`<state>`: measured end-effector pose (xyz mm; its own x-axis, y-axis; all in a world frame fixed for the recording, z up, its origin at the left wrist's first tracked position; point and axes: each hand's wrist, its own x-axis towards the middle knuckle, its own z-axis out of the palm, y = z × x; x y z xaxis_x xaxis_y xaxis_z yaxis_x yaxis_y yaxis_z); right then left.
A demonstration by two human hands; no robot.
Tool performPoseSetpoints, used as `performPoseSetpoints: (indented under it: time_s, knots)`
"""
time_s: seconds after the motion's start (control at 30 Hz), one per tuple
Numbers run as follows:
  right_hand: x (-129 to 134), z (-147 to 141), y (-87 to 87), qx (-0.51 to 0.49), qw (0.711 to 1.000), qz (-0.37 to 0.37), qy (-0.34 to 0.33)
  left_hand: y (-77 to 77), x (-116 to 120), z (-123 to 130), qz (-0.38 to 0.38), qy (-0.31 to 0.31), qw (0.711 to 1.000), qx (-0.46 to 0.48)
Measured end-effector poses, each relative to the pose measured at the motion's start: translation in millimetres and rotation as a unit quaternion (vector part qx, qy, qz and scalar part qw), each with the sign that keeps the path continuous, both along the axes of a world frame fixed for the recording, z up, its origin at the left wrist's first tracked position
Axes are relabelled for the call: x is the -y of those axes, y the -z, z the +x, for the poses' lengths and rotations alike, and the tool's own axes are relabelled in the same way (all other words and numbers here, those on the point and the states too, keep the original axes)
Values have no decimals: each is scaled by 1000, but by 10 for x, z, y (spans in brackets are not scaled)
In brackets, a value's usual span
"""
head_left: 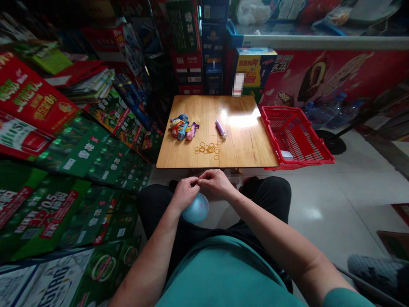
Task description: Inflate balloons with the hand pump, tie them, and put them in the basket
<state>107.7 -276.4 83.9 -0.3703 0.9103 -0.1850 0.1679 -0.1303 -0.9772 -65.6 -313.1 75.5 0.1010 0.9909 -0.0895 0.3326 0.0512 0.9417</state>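
Two hands, one inflated blue balloon (197, 208)

The balloon hangs below the left hand (186, 194), above the floor between the person's knees, near the worktop (174, 157). Left fingers are clamped on its top end; right hand (217, 183) fingers are pinched together against them, anything between too small to tell. On the worktop lie a pile of uninflated balloons (182, 128), yellowish rubber bands (210, 149) and a purple tube (220, 128). A red basket (323, 148) stands just beside its right edge.
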Motion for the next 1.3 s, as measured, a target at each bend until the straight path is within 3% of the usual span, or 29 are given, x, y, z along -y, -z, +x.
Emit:
performPoseSetpoints:
  time_s: [0.1,0.2,0.37,0.6,0.77,0.93,1.13,1.3]
  knots:
    - [14,27,26,-44,999,-22,20,12,8,1,-7,-17,1000,17]
    - [44,67,33,-104,991,-74,38,19,16,1,-47,-35,993,105]
    - [133,113,-64,-177,976,-124,17,-5,27,17,-126,-76,952,268]
    - [245,208,-137,-28,1000,7,1,-75,17,117,-209,-96,906,355]
    - [277,332,-107,36,996,67,54,-149,-83,255,-266,-44,892,364]
    - [272,525,-189,98,987,119,53,-228,-168,513,-265,-17,905,331]
    - [183,820,-231,122,970,165,133,-416,-317,895,-210,29,943,256]
    - [-33,1299,-203,76,961,131,232,-488,-517,1107,-107,-36,977,183]
